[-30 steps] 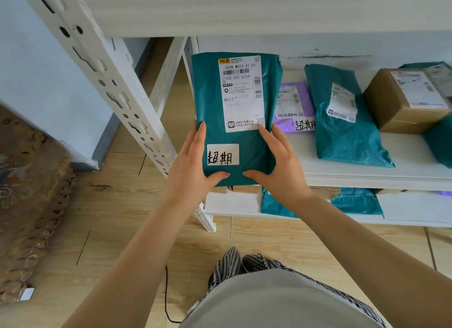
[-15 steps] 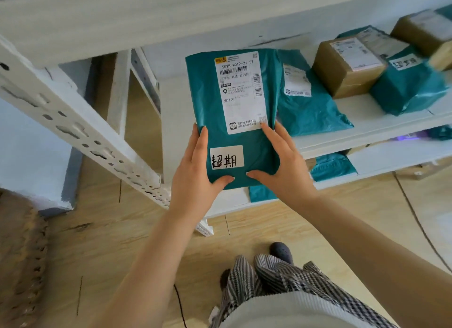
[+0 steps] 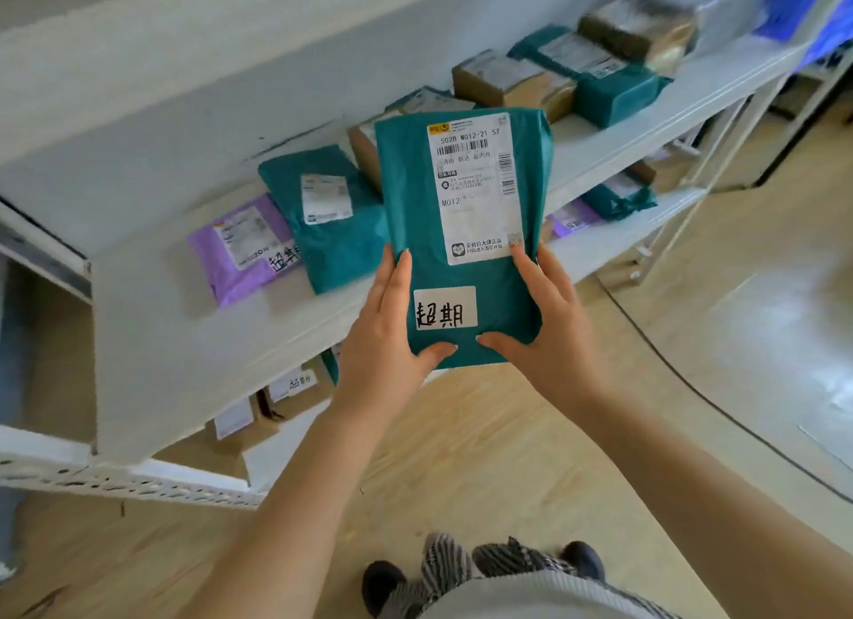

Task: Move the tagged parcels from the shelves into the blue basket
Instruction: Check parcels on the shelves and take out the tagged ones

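White shelves over wood floor | both hands up front: left hand and right hand pinch teal tagged parcel at its near end, held off shelf | blue basket unseen | risk: slick floppy mailer slips, thumbs grip only bottom edge

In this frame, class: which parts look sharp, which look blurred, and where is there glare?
Head view: the held teal parcel and both hands are sharp; the shelf and far boxes smear with blur; the floor at right glares white; shelf edges bow from the wide lens.
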